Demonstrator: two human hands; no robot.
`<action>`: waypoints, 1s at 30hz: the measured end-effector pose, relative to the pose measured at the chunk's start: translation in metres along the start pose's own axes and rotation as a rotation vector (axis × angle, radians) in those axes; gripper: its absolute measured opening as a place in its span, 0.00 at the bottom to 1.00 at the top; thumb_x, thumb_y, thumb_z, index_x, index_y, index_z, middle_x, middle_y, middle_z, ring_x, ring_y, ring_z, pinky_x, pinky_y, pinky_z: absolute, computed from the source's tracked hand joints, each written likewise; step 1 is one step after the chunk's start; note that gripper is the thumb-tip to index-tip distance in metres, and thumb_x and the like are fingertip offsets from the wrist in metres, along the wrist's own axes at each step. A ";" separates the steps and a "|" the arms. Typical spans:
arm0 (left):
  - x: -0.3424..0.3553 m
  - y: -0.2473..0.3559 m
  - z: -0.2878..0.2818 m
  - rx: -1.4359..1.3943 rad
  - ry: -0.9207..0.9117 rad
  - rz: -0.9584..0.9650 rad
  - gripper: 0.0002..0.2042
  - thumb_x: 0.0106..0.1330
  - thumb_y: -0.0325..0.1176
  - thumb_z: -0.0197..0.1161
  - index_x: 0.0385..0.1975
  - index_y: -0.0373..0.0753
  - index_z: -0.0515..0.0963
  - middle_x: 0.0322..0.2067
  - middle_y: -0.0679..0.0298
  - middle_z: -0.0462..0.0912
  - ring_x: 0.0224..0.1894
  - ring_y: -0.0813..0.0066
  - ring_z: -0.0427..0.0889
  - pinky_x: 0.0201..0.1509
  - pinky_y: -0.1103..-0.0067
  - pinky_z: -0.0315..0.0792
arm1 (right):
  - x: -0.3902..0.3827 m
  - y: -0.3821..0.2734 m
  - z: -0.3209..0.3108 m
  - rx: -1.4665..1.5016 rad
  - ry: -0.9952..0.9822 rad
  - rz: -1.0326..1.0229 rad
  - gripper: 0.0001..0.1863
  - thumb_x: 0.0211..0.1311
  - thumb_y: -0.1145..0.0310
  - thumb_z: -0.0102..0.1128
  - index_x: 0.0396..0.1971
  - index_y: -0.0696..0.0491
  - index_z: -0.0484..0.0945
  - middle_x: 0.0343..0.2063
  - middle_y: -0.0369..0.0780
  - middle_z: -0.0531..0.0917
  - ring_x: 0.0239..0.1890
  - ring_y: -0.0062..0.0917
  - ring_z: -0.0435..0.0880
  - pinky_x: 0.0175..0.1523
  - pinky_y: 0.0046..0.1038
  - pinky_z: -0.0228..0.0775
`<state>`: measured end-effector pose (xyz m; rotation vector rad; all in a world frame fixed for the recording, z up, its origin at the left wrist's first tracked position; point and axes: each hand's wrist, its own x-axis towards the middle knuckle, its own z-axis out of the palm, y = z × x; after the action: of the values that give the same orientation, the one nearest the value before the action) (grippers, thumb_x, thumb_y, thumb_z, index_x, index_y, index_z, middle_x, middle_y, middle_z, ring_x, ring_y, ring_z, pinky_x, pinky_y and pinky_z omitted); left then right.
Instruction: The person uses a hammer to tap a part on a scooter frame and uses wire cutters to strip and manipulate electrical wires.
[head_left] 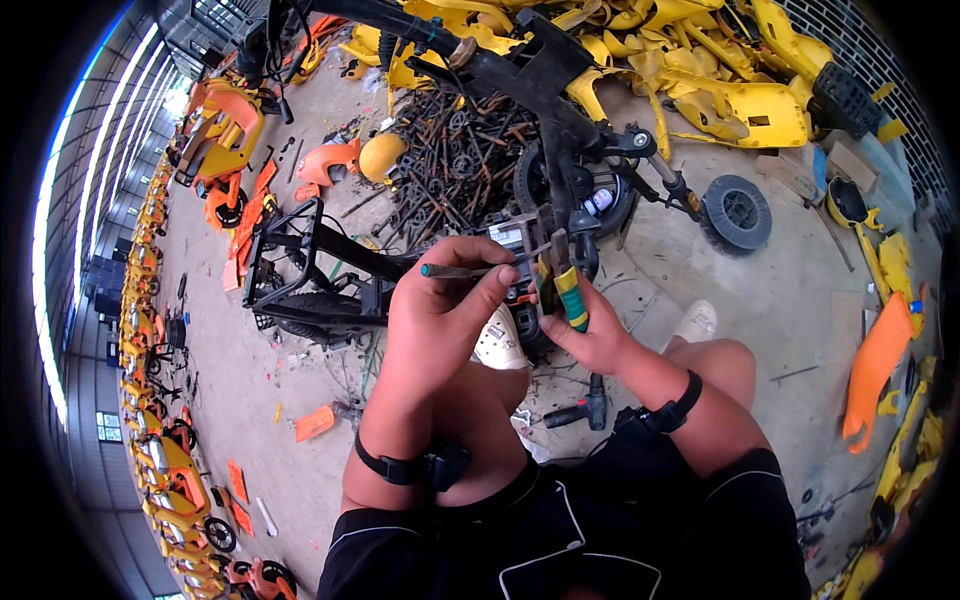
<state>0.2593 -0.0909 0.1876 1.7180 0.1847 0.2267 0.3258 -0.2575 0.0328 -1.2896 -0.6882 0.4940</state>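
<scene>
My left hand (440,315) pinches a thin grey rod with a teal end (444,271) between thumb and fingers. The rod points right, toward the jaws of the pliers; whether it touches them I cannot tell. My right hand (598,330) is closed round the green-and-yellow handles of the pliers (568,290), jaws upward. Both hands are above a stripped black scooter frame (375,262) lying on the floor. Its fork and front parts reach up and right, and my hands hide part of its middle.
A cordless drill (590,405) lies on the floor between my legs. Beyond the frame is a heap of rusty metal parts (465,165), with yellow body panels (735,105) behind. A loose wheel (737,212) lies right. Yellow scooters (165,455) line the left side.
</scene>
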 end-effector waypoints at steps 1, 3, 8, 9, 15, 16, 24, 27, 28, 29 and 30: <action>0.000 -0.001 -0.001 -0.013 0.003 0.020 0.08 0.69 0.23 0.65 0.44 0.31 0.77 0.41 0.63 0.83 0.43 0.79 0.82 0.48 0.81 0.77 | 0.002 0.000 -0.003 0.028 -0.044 0.011 0.33 0.65 0.74 0.62 0.69 0.55 0.61 0.54 0.39 0.76 0.59 0.25 0.75 0.66 0.31 0.64; -0.001 -0.004 -0.002 -0.037 0.007 0.058 0.08 0.70 0.24 0.64 0.45 0.31 0.76 0.43 0.58 0.84 0.44 0.74 0.85 0.48 0.78 0.80 | 0.004 0.001 -0.006 0.109 -0.109 0.041 0.34 0.66 0.72 0.63 0.69 0.54 0.59 0.54 0.39 0.77 0.59 0.25 0.74 0.66 0.32 0.64; 0.002 0.001 -0.002 -0.059 0.076 0.055 0.09 0.73 0.29 0.62 0.46 0.31 0.76 0.43 0.57 0.84 0.43 0.73 0.85 0.48 0.79 0.80 | 0.006 0.003 -0.007 0.425 -0.229 0.188 0.37 0.64 0.73 0.63 0.70 0.53 0.55 0.54 0.41 0.76 0.56 0.27 0.76 0.63 0.34 0.67; 0.003 0.002 -0.002 -0.045 0.106 0.069 0.09 0.73 0.30 0.62 0.46 0.32 0.76 0.42 0.58 0.85 0.42 0.74 0.86 0.46 0.80 0.80 | 0.008 0.002 -0.007 0.467 -0.237 0.210 0.37 0.63 0.73 0.62 0.70 0.53 0.56 0.53 0.41 0.77 0.55 0.28 0.76 0.62 0.34 0.68; 0.004 0.008 -0.002 -0.042 0.146 0.001 0.08 0.75 0.31 0.59 0.46 0.33 0.77 0.41 0.63 0.84 0.42 0.78 0.84 0.49 0.81 0.77 | 0.013 0.006 -0.009 0.606 -0.263 0.291 0.34 0.63 0.71 0.59 0.68 0.55 0.58 0.47 0.42 0.78 0.49 0.30 0.78 0.59 0.34 0.69; 0.004 0.009 -0.003 -0.041 0.148 -0.002 0.08 0.75 0.31 0.59 0.46 0.33 0.77 0.41 0.63 0.84 0.42 0.78 0.84 0.49 0.81 0.77 | 0.014 0.005 -0.007 0.597 -0.257 0.291 0.33 0.64 0.70 0.58 0.68 0.56 0.58 0.46 0.42 0.78 0.48 0.30 0.79 0.58 0.34 0.70; 0.004 0.009 -0.004 -0.086 0.155 -0.019 0.08 0.75 0.31 0.59 0.45 0.32 0.78 0.41 0.62 0.84 0.42 0.78 0.84 0.49 0.80 0.78 | 0.013 0.000 -0.005 0.598 -0.241 0.343 0.29 0.65 0.69 0.55 0.65 0.57 0.63 0.39 0.41 0.78 0.37 0.28 0.80 0.47 0.32 0.73; 0.002 0.008 -0.004 -0.104 0.153 -0.013 0.09 0.75 0.31 0.59 0.45 0.32 0.78 0.41 0.61 0.84 0.41 0.77 0.84 0.49 0.80 0.78 | 0.012 0.001 -0.004 0.607 -0.224 0.343 0.26 0.66 0.70 0.56 0.63 0.57 0.64 0.37 0.39 0.78 0.34 0.25 0.79 0.42 0.30 0.73; 0.002 0.008 -0.005 -0.108 0.156 -0.007 0.09 0.75 0.31 0.59 0.45 0.32 0.78 0.41 0.61 0.84 0.41 0.77 0.84 0.48 0.80 0.78 | 0.012 0.000 -0.003 0.619 -0.222 0.347 0.24 0.67 0.71 0.56 0.61 0.57 0.65 0.36 0.38 0.78 0.32 0.24 0.79 0.40 0.28 0.72; 0.002 0.007 -0.006 -0.112 0.159 -0.002 0.09 0.75 0.31 0.60 0.45 0.32 0.78 0.41 0.61 0.84 0.41 0.77 0.84 0.48 0.80 0.78 | 0.011 -0.002 -0.002 0.632 -0.220 0.350 0.22 0.68 0.73 0.56 0.60 0.57 0.66 0.35 0.37 0.78 0.31 0.22 0.79 0.38 0.27 0.72; 0.002 0.006 -0.007 -0.117 0.164 0.004 0.09 0.75 0.31 0.60 0.46 0.32 0.78 0.41 0.61 0.84 0.41 0.77 0.84 0.48 0.80 0.78 | 0.012 -0.003 -0.001 0.639 -0.219 0.350 0.22 0.68 0.73 0.57 0.60 0.57 0.66 0.35 0.37 0.78 0.30 0.21 0.78 0.37 0.27 0.71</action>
<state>0.2594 -0.0849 0.1950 1.5844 0.2830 0.3744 0.3348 -0.2509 0.0375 -0.7504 -0.4244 1.0586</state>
